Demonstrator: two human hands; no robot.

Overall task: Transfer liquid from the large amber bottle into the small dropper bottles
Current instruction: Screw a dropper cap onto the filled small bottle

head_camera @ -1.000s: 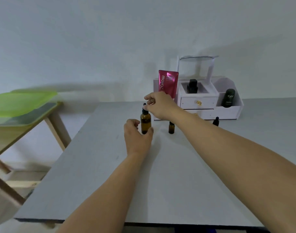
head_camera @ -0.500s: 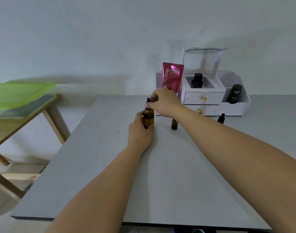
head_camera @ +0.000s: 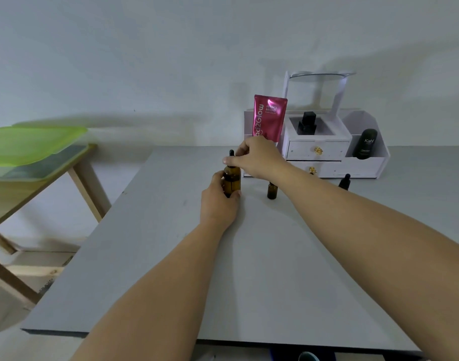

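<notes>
Amber bottle (head_camera: 232, 179) in left hand (head_camera: 219, 204), right hand (head_camera: 257, 157) pinching dropper cap (head_camera: 231, 155).

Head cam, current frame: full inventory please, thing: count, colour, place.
Large amber glass bottle with black dropper cap: 1, table centre, upright.
Small amber dropper bottle: 1, uncapped, right of large one.
Black dropper cap: 1, table, before organiser.
White drawer organiser: 1, table back.
Pink tube: 1, organiser's left end.
Black square bottle: 1, organiser top.
Dark Kahf container: 1, organiser's right bin.
Grey table: 1.
Wooden side table, green lid: left.
Left hand: around large bottle.
Right hand: on its cap.
</notes>
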